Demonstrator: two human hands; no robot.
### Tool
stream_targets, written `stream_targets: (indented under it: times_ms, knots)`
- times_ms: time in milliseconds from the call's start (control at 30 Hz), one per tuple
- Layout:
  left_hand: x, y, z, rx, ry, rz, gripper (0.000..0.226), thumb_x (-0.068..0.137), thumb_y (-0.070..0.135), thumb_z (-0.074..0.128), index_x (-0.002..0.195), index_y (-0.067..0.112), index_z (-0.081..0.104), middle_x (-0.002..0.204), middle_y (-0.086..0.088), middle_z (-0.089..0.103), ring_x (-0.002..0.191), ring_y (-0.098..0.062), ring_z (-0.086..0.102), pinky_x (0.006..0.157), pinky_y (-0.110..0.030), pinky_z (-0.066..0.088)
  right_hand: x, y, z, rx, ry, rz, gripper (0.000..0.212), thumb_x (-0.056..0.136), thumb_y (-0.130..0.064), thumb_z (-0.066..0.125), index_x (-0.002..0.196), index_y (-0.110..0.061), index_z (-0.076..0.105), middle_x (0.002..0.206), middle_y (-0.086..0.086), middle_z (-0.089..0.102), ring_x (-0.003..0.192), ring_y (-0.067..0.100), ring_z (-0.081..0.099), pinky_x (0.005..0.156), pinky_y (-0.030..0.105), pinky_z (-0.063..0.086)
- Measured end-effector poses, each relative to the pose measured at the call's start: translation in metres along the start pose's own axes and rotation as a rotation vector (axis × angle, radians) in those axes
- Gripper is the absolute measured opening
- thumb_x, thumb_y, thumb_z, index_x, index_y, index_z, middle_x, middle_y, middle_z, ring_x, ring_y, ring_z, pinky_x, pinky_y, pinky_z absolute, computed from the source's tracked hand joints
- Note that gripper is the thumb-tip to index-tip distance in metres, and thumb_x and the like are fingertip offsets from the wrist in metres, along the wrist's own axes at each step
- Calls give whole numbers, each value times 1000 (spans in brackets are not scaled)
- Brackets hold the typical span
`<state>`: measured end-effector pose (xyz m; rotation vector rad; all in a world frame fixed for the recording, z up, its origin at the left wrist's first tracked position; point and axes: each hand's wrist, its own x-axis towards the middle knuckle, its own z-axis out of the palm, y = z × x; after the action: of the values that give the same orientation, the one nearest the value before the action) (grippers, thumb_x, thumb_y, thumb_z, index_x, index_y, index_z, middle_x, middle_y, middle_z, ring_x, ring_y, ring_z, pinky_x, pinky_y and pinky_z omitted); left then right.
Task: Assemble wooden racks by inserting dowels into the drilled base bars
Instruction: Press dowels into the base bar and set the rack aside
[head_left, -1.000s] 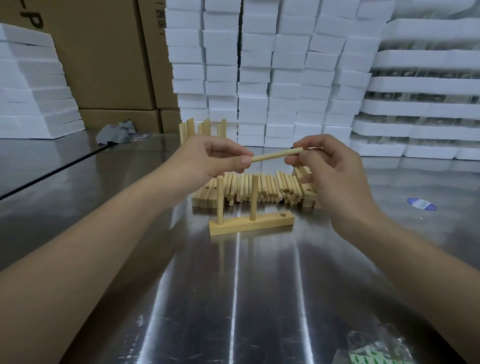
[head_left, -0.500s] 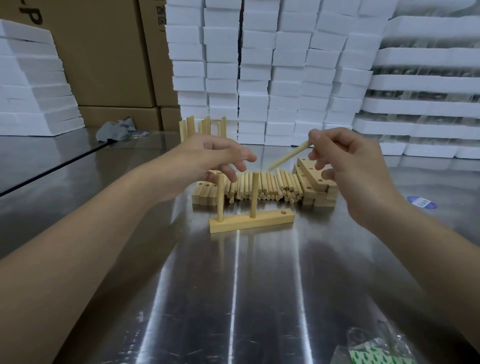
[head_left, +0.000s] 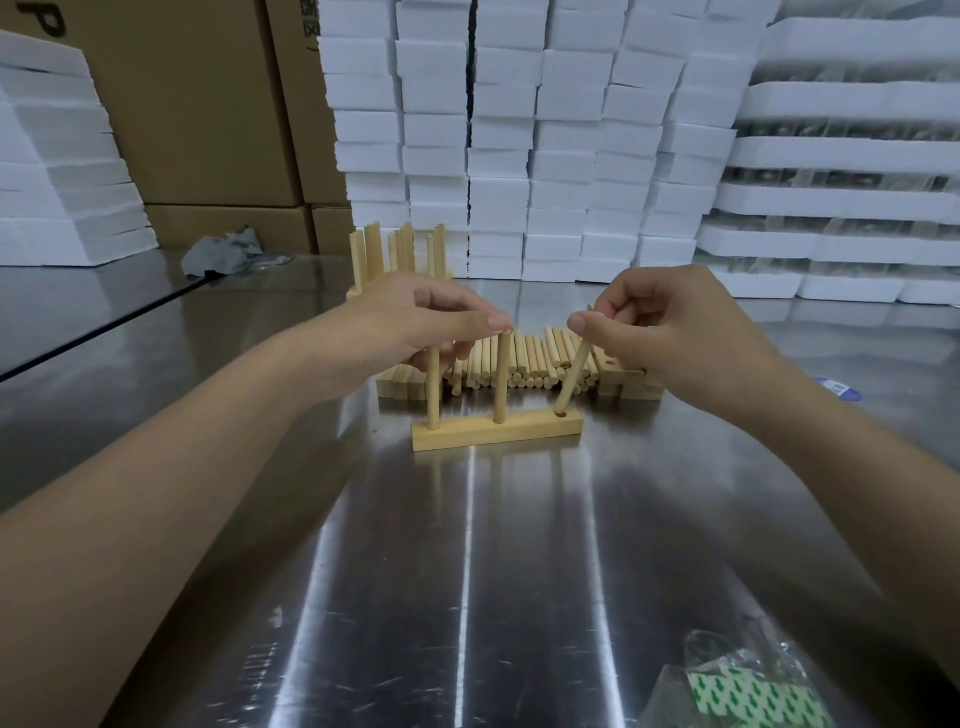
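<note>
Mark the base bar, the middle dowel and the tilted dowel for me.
base bar (head_left: 488, 435): head view, front face.
middle dowel (head_left: 502, 379): head view, middle of its shaft.
tilted dowel (head_left: 573, 376): head view, bare shaft above the hole.

White foam blocks (head_left: 545, 156) and cardboard boxes (head_left: 208, 104) stand behind a shiny metal table (head_left: 467, 597).

On the steel table (head_left: 363, 571) a base bar (head_left: 496, 430) carries two upright dowels, the left dowel (head_left: 433, 389) and middle dowel (head_left: 502, 379), while the right hand (head_left: 675, 332) pinches a third dowel (head_left: 574, 374), tilted, its lower end at the bar's right hole. The left hand (head_left: 415, 322) sits over the left dowel's top with its thumb tip at the middle dowel's top; whether it grips either is unclear. Behind lie a dowel pile (head_left: 519, 364), spare bars (head_left: 623, 382), finished racks (head_left: 400, 254), foam blocks (head_left: 519, 130) and cartons (head_left: 208, 104)
</note>
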<state>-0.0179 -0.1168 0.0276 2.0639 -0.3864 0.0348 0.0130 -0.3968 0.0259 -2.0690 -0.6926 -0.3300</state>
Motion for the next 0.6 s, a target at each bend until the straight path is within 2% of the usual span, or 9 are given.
stream_targets:
  times_ms: [167, 233, 300, 400, 500, 600]
  knots:
    - [0, 1, 1, 2, -2, -14, 39, 84, 58, 78, 111, 31, 84, 75, 11, 64, 72, -5, 60, 73, -26, 52, 0, -1, -3, 0, -55, -44, 29, 88, -44, 83, 81, -18, 73, 64, -1, 60, 61, 14, 53, 62, 30, 46]
    - [0, 2, 1, 3, -5, -15, 39, 84, 59, 77, 110, 31, 85, 75, 11, 63, 74, -7, 59, 73, -25, 51, -1, -2, 0, 17, -77, -65, 23, 89, -43, 82, 84, -22, 75, 66, -2, 66, 64, 21, 58, 65, 38, 51]
    - [0, 2, 2, 3, -12, -17, 40, 84, 60, 76, 110, 31, 85, 75, 8, 61, 76, -11, 58, 73, -26, 51, -2, -4, 4, 22, -95, -79, 16, 93, -40, 79, 89, -24, 78, 71, 1, 72, 74, 27, 67, 77, 49, 57]
    - [-1, 3, 2, 5, -21, -19, 41, 84, 60, 75, 110, 30, 84, 76, 7, 61, 74, -11, 58, 71, -24, 51, -2, -5, 4, 17, -120, -72, 15, 96, -36, 75, 92, -22, 79, 75, 3, 75, 80, 26, 73, 84, 54, 59]
    - [-2, 4, 1, 5, -31, -17, 45, 82, 63, 75, 111, 29, 84, 75, 7, 62, 72, -10, 58, 69, -21, 51, -1, -5, 0, -27, -115, -60, 15, 97, -36, 74, 91, -23, 79, 74, 1, 74, 79, 29, 71, 82, 51, 59]
    - [-1, 4, 2, 7, -33, -16, 47, 79, 65, 75, 110, 30, 85, 75, 7, 62, 71, -9, 57, 68, -21, 51, 1, -3, -1, -118, -91, -60, 15, 97, -40, 73, 89, -28, 77, 71, -7, 73, 75, 17, 70, 76, 38, 57]
